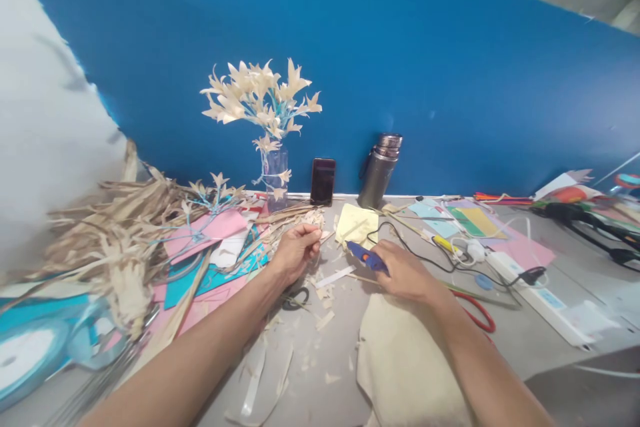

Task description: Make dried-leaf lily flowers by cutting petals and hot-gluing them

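Note:
My left hand (pixel 296 253) is closed in a pinch at the middle of the table. A small pale husk piece (pixel 327 236) shows at its fingertips; its exact shape is too small to tell. My right hand (pixel 406 272) wraps round a blue glue gun (pixel 367 256) with an orange trigger, its nozzle pointing left toward the pinched fingers, a short gap apart. Behind the nozzle lies a yellow paper square (pixel 358 223). Beneath my right forearm spreads a pale beige sheet (pixel 400 360). Black-handled scissors (pixel 296 298) rest under my left wrist, among husk scraps.
A clear vase (pixel 277 170) of husk flowers, a phone (pixel 323 181) and a steel flask (pixel 381 171) stand along the blue wall. Dried husks (pixel 120 227) and a ribbon roll (pixel 30 360) crowd the left. A white power strip (pixel 543 300) and black cord lie right.

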`<state>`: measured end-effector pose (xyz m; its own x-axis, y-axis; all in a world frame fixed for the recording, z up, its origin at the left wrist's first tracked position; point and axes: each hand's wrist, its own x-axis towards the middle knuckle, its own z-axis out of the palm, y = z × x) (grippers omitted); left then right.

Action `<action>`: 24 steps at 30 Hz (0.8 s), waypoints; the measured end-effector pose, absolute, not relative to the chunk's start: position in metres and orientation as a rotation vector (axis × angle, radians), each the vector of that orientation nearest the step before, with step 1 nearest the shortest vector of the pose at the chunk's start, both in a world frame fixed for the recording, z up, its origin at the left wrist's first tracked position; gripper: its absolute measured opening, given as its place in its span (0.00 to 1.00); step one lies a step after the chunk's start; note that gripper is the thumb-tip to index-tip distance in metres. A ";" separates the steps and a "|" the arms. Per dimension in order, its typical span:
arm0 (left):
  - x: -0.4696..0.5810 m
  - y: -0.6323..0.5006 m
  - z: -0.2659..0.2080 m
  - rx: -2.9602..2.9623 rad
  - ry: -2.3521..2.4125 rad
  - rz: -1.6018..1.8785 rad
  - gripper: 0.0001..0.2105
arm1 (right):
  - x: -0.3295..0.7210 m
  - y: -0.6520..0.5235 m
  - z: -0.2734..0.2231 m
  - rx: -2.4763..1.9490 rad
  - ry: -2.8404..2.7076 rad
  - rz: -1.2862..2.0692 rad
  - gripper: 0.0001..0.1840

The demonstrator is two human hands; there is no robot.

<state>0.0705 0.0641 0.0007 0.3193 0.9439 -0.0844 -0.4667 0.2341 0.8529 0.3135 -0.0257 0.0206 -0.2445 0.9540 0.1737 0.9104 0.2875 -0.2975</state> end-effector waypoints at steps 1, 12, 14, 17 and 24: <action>0.071 0.063 0.002 0.822 0.700 1.084 0.15 | 0.316 -0.026 0.020 -1.687 -2.269 0.213 0.13; 0.080 0.046 0.020 0.699 0.747 1.107 0.16 | 0.294 -0.022 0.039 -1.285 -2.056 -0.248 0.08; 0.082 0.039 0.024 0.700 0.746 1.098 0.15 | 0.271 -0.023 0.049 -1.137 -2.125 -0.462 0.07; 0.081 0.029 0.031 0.704 0.748 1.106 0.15 | 0.241 -0.023 0.059 -1.038 -2.196 -0.705 0.08; 0.062 0.012 0.033 0.675 0.792 1.197 0.15 | 0.210 -0.016 0.053 -1.044 -2.215 -0.868 0.08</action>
<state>0.0624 0.0119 0.0331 0.1689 0.9703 -0.1734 -0.5387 0.2381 0.8082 0.2096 -0.0160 0.0529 -0.5563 0.4632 0.6899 0.8086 0.4931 0.3210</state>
